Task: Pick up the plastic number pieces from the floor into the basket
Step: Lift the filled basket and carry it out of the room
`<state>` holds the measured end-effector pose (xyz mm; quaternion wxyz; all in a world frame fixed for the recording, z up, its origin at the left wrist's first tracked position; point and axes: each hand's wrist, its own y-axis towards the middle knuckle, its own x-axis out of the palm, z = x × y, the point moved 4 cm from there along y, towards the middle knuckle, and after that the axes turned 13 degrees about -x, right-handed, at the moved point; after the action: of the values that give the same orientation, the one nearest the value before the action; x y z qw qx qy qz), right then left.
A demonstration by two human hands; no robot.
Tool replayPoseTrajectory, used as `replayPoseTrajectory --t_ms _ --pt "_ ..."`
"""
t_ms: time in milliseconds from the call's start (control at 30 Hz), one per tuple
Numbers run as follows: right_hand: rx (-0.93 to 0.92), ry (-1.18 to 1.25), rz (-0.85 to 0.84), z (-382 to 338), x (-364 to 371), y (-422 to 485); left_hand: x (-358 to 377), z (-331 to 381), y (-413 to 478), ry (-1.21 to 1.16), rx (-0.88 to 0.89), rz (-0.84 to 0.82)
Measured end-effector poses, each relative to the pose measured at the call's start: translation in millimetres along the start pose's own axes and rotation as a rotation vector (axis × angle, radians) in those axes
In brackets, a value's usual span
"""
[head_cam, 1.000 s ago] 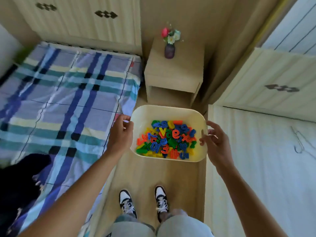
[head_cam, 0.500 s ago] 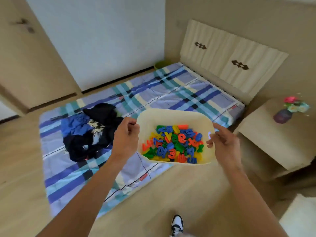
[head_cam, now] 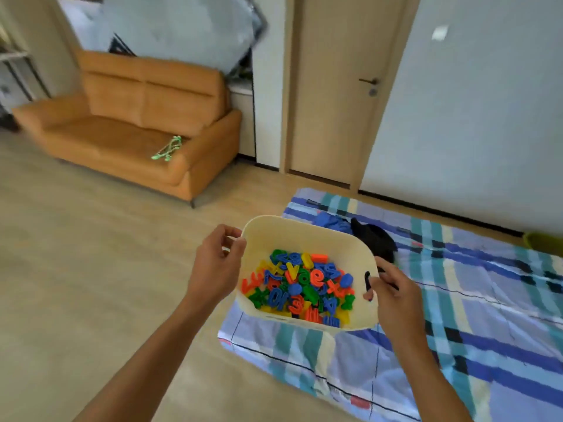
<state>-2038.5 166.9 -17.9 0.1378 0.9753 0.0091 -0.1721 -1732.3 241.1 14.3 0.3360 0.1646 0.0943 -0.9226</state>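
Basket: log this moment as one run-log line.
basket: held above blanket | left hand: gripping left rim | right hand: gripping right handle | pieces: piled inside | floor: no pieces visible

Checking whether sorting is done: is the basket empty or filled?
Filled. The basket, held by the left hand and right hand, has a heap of coloured pieces covering its bottom.

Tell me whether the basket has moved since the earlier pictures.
Yes. The basket, held in the left hand and right hand, was carried from beside the nightstand to the far end of the plaid mattress, toward the orange sofa.
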Motion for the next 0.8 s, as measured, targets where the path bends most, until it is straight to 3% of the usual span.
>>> replayPoseTrajectory --t_ms 100,400,800 --pt "-0.048 0.054 -0.172 -16 66 21 -58 -29 7 -0.031 -0.086 0.162" --pt "-0.102 0.109 -0.419 -58 231 41 -174 -100 40 -0.106 -0.274 0.389" --pt "0.016 0.111 -0.394 -89 416 83 -272 -150 199 -0.071 -0.333 0.32"
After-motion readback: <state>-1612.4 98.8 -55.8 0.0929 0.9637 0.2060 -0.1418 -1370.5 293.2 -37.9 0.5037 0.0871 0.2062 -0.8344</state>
